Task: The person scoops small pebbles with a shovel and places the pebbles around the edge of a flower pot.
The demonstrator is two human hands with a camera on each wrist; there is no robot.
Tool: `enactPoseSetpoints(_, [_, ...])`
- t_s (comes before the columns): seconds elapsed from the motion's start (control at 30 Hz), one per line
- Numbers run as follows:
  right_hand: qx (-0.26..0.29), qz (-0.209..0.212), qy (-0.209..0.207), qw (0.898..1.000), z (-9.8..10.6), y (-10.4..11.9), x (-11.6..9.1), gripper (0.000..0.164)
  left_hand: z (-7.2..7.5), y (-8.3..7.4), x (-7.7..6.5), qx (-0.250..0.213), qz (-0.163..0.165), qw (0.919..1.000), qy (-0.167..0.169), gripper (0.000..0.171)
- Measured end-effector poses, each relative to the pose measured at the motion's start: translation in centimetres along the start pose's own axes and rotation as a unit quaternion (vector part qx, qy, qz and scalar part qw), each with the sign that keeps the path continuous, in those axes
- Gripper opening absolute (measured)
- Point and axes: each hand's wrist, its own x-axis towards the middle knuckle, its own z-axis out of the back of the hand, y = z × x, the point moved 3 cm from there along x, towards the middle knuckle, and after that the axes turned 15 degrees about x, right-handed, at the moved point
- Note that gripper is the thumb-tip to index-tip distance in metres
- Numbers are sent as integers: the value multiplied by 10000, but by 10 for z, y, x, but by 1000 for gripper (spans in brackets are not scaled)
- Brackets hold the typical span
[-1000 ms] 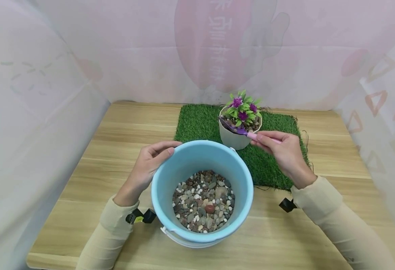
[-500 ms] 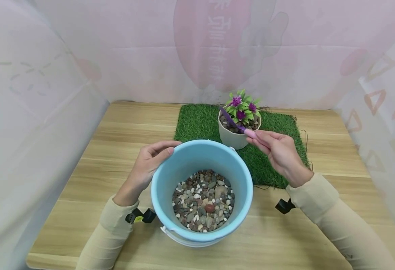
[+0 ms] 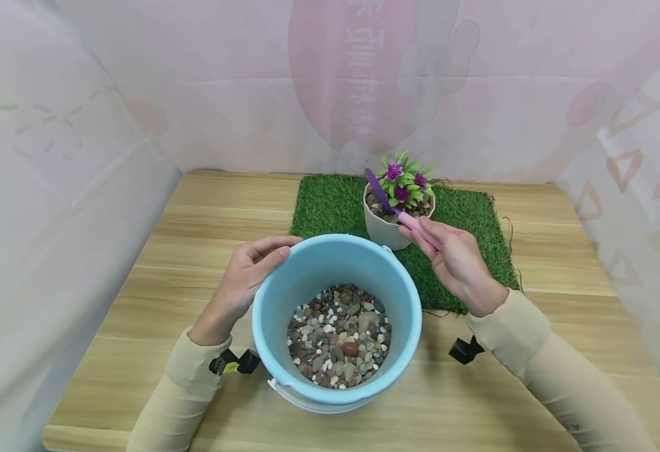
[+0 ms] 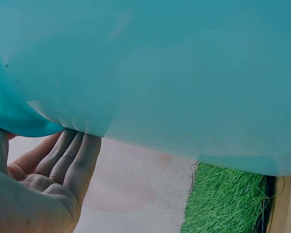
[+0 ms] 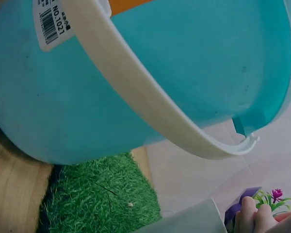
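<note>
A light blue bucket, part filled with mixed pebbles, stands at the front middle in the head view. My left hand holds its rim on the left, thumb at the rim and fingers along the outside. Behind the bucket, a whitish flower pot bears purple flowers and green leaves above pebbles. My right hand grips the pink handle of a small purple hand trowel. Its blade is tilted up at the pot's left side, next to the leaves. In the right wrist view, the bucket hides most of the pot.
Under the pot lies an artificial grass mat, on a wooden table. The bucket's white handle hangs down at its near side. Printed cloth walls enclose the table at the back and sides.
My right hand has moved slightly left, and the trowel has turned so that its blade points more steeply upward. The left hand and bucket have stayed in place.
</note>
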Motion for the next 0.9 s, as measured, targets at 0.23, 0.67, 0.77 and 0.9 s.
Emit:
enactPoseSetpoints(0.23, [279, -91, -35, 9996, -5, -9, 3, 49, 1, 0, 0, 6, 8, 10000, -4, 36])
enactPoseSetpoints(0.67, [294, -167, 9, 9994, -10, -17, 5, 50, 3, -2, 1, 71, -25, 9999, -66, 35])
enactPoseSetpoints(0.77, [225, -205, 64, 9995, -10, -18, 6, 51, 3, -1, 0, 51, 20, 10000, -73, 35])
enactPoseSetpoints(0.9, [317, -294, -17, 9991, -6, -18, 6, 51, 2, 1, 0, 62, 54, 10000, 15, 36])
